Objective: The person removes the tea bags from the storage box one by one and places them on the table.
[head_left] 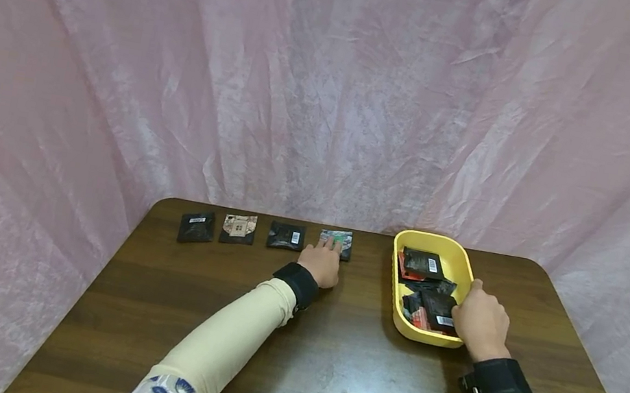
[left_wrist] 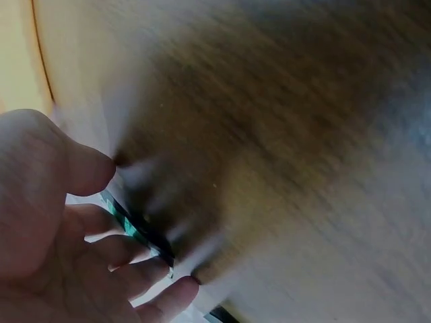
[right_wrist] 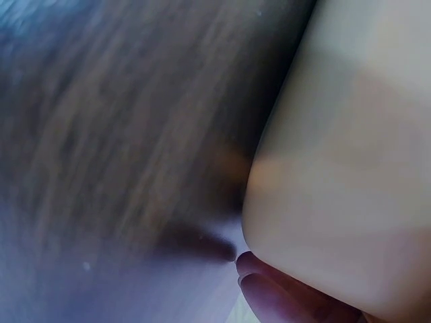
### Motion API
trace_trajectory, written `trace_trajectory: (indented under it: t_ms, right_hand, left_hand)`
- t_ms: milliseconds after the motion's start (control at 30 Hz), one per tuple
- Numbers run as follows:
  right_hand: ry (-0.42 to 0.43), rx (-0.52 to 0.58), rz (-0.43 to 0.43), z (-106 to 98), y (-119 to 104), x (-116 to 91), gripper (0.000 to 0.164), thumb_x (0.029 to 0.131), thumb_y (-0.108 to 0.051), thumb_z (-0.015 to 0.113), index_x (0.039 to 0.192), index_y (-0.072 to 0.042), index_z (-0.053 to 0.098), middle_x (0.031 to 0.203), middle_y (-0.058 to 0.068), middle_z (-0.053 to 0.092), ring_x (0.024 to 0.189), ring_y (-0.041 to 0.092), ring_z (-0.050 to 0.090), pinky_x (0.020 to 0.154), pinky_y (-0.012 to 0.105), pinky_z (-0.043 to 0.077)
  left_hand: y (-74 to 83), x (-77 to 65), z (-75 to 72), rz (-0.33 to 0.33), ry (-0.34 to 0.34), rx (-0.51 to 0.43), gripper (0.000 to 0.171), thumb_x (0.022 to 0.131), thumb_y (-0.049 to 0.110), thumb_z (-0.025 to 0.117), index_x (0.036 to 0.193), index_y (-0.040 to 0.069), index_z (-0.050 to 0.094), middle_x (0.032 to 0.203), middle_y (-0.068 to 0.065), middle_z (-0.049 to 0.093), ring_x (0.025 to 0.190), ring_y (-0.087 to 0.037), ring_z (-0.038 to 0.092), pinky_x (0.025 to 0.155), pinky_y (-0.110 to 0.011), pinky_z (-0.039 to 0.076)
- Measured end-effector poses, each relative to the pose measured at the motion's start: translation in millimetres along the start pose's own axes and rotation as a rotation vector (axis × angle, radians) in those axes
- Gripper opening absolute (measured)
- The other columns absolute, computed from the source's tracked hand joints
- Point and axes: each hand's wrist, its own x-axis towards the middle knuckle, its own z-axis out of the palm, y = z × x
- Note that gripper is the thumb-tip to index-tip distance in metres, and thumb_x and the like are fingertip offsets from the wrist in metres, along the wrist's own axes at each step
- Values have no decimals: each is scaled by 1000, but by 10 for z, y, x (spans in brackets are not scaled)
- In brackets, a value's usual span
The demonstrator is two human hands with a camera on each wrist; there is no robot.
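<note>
My left hand [head_left: 321,263] rests its extended fingers on a small flat packet [head_left: 346,249] with a grey and green print, near the table's far edge. In the left wrist view the fingers [left_wrist: 138,272] look nearly straight, with the packet's dark and green edge [left_wrist: 138,225] beside them. My right hand [head_left: 480,319] grips the right rim of a yellow plastic basket [head_left: 430,338]. Fingertips [right_wrist: 269,296] lie against the basket's outer wall [right_wrist: 337,182] in the right wrist view. Inside the basket lie several black packets [head_left: 424,263], some with barcode labels and red parts.
Left of my left hand, three packets lie in a row: a black one with a barcode [head_left: 286,236], a beige-printed one [head_left: 238,229] and another black one [head_left: 196,227]. The brown wooden table [head_left: 198,295] ends at a pink curtain [head_left: 333,88].
</note>
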Motion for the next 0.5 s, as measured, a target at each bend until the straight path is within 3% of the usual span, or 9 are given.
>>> trace_trajectory:
  t_ms: [233,500]
  right_hand:
    - [-1,7,11,13,-12,12,71,92,-14,70,149,17,41,111,40,69,85,49,69,72,60,56]
    - [19,13,1,40,14,23,70,91,-13,69,148,18,43,109,40,69,83,49,69,70,60,55]
  left_hand:
    - [-34,32,38,6,6,-39,71,112,30,52,172,12,19,181,-13,17,167,-33,24,132,-53,31]
    - [17,26,40,-20,40,-44,74,107,25,59,171,11,25,179,-14,22,166,-33,28,129,-52,37]
